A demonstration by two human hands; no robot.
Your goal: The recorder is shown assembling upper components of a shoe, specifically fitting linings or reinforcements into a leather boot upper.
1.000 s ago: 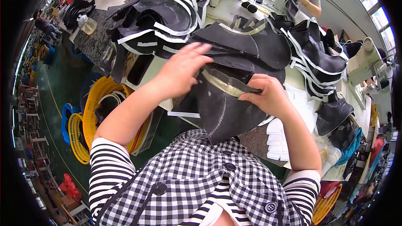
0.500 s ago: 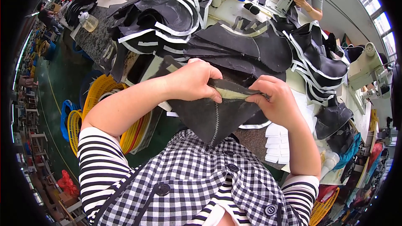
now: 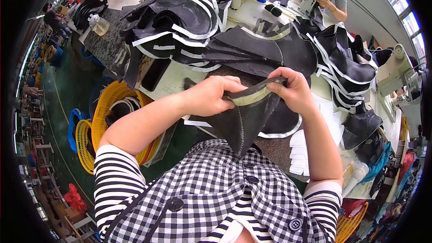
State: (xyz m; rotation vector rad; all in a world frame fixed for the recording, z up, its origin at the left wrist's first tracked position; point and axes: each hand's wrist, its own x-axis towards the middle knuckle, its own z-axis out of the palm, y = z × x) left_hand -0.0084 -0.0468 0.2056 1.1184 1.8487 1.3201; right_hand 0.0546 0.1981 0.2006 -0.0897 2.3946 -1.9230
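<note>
Between my hands hangs a dark grey leather piece (image 3: 227,123) with a zigzag seam running down its middle. A pale yellow-green strip (image 3: 251,96) lies along its top edge. My left hand (image 3: 213,94) pinches this edge near the seam, thumb in front. At the other end my right hand (image 3: 290,91) grips the edge between thumb and fingers, a little higher than the left. The piece's lower point hangs just above my checked apron. Just beyond my hands lies a stack of similar dark pieces (image 3: 256,47).
White-edged black pieces are heaped at the far left (image 3: 173,22) and right (image 3: 344,65). White paper strips (image 3: 299,155) lie by my right forearm, a phone (image 3: 155,74) beyond my left. Yellow baskets (image 3: 108,108) stand at left. A co-worker's hands (image 3: 325,2) are at a sewing machine (image 3: 308,1).
My right hand has risen and drawn its end of the edge upward. The pale strip now curves up to the right, and the leather's lower point has swung slightly right.
</note>
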